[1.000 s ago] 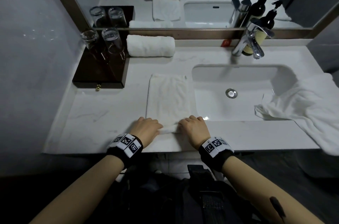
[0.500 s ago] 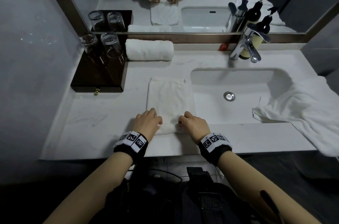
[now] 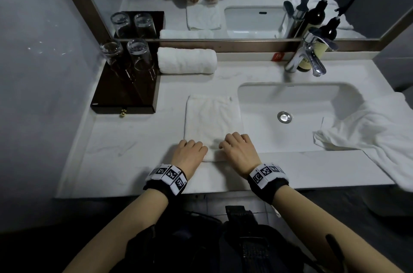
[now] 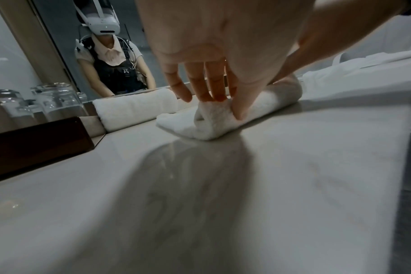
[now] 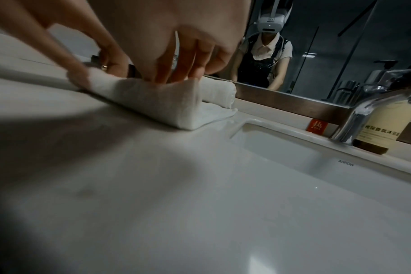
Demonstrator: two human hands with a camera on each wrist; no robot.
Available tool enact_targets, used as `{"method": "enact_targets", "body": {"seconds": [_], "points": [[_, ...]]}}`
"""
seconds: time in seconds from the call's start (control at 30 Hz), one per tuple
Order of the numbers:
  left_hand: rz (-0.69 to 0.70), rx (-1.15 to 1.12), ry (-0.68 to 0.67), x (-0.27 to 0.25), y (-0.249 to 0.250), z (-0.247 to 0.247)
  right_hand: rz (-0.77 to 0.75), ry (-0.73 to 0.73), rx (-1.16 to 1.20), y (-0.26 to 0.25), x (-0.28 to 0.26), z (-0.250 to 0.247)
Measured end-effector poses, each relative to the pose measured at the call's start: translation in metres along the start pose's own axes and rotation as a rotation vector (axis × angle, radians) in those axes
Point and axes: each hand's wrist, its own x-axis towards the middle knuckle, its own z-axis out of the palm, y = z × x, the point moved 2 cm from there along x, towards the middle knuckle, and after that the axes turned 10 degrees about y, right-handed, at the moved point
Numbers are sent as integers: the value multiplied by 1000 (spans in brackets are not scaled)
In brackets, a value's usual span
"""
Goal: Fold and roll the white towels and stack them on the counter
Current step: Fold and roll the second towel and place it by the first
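Both hands, the left hand (image 3: 190,156) and right hand (image 3: 240,152), pinch the near end of a folded towel (image 3: 212,120) on the desk (image 3: 125,161), its roll barely begun; one rolled towel (image 3: 186,61) sits by the mirror, another loose towel (image 3: 377,134) apparently awaits beside the sink

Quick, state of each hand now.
Left hand: fingers curled round the rolled end of the towel.
Right hand: gripping the same roll.
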Motion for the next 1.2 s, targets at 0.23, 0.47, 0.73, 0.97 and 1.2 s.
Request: {"method": "enact_targets", "body": {"seconds": [0.23,0.47,0.73,0.97,1.2], "points": [[2,-98,43,18,-15,-6,61,42,115,-3,-18,2],[-14,-154,124,25,-29,2,239,-149,329,6,6,5],[62,-76,126,24,-29,11,381,-115,342,17,25,12],[27,-76,124,41,-35,4,280,-126,263,32,42,16],[-85,-76,115,54,-32,1,39,94,70,37,29,8]]}}
